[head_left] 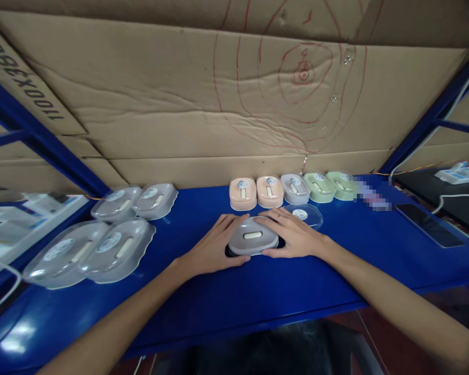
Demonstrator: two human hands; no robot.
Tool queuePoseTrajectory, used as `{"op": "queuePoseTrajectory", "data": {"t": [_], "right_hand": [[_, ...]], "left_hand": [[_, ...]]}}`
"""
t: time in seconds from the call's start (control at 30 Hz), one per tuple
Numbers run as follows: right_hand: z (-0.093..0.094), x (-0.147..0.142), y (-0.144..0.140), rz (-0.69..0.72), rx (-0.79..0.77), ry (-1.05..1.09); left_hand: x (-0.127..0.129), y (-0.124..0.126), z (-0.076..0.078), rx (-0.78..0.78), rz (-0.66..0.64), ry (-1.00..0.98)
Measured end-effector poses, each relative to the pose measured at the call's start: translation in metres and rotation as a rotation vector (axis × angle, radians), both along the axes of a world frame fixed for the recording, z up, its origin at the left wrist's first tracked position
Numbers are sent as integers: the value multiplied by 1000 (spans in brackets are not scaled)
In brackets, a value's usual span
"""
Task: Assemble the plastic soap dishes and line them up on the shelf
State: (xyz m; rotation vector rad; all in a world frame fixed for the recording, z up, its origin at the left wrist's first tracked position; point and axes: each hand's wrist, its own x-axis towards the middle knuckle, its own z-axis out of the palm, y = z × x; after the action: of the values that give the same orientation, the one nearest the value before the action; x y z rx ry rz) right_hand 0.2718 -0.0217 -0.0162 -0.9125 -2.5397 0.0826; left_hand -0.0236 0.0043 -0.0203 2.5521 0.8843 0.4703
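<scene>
Resting flat on the blue surface (pixel 203 307), a grey lidded box (pixel 252 242) is lying between the two hands, near the middle of the scene. The left hand (pixel 214 247) is pressing against the box's left side, its fingers (pixel 234 221) held loosely together and curving over the far left edge of the lid. The right hand (pixel 293 234) is mirroring it on the right side, its fingers (pixel 271 217) lying close together along the far right edge; both palms are touching the box's rim. A white oblong tab on the lid is showing in the gap between the two sets of fingers.

Just beyond the right hand, a clear lid (pixel 303 214) is lying on the surface. Farther away, a row of small boxes (pixel 293 188) is standing against the cardboard wall (pixel 180 104), coloured peach, peach, grey, green and green from left to right. At left, four clear lids (pixel 113 234) are overlapping in pairs. At right, a dark phone (pixel 430 225) is lying well apart from the hands.
</scene>
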Motion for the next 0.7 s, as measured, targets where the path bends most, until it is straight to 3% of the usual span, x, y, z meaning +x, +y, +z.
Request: {"op": "queuePoseTrajectory", "data": {"t": [0.7], "right_hand": [[3,0,-1,-4,-5,-7]], "left_hand": [[0,1,-1,10,3,-1]]}}
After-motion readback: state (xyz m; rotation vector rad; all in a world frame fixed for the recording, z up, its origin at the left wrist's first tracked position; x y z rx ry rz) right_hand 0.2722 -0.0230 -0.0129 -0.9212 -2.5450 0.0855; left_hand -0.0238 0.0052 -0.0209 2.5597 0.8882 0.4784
